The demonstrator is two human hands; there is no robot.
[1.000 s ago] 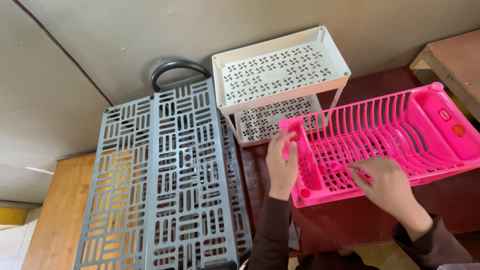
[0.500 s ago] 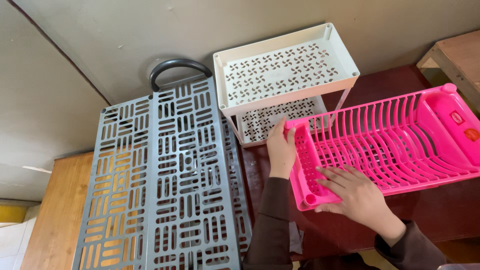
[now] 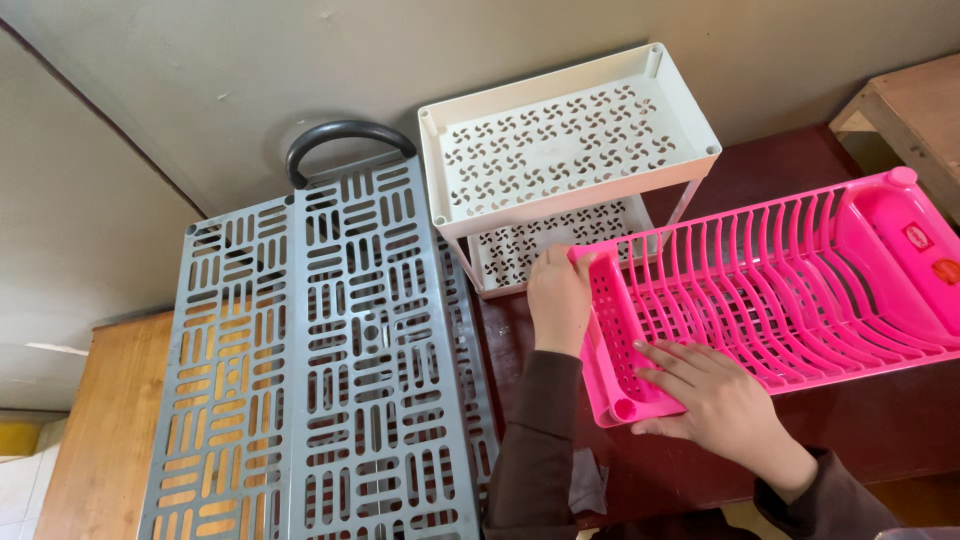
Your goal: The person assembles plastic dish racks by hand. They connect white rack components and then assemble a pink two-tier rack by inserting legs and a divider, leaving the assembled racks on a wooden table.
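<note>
A bright pink plastic dish rack (image 3: pixel 800 290) lies on a dark red table (image 3: pixel 900 430), its slotted cutlery compartment facing me. My left hand (image 3: pixel 558 300) grips the rack's near left corner, fingers curled over the rim. My right hand (image 3: pixel 715 400) lies flat over the front edge of the cutlery compartment, fingers spread and pressing on the pink plastic. Both arms wear dark brown sleeves.
A white two-tier perforated shelf (image 3: pixel 565 140) stands behind the rack against the wall. A large grey slotted plastic panel (image 3: pixel 320 370) with a black handle (image 3: pixel 345 135) lies at left, partly over a wooden surface (image 3: pixel 105 420). A wooden bench corner (image 3: pixel 915 110) is at right.
My right hand slid left along the rack, from its middle to the cutlery compartment's front edge. The left hand kept its hold on the corner. The view shifted slightly.
</note>
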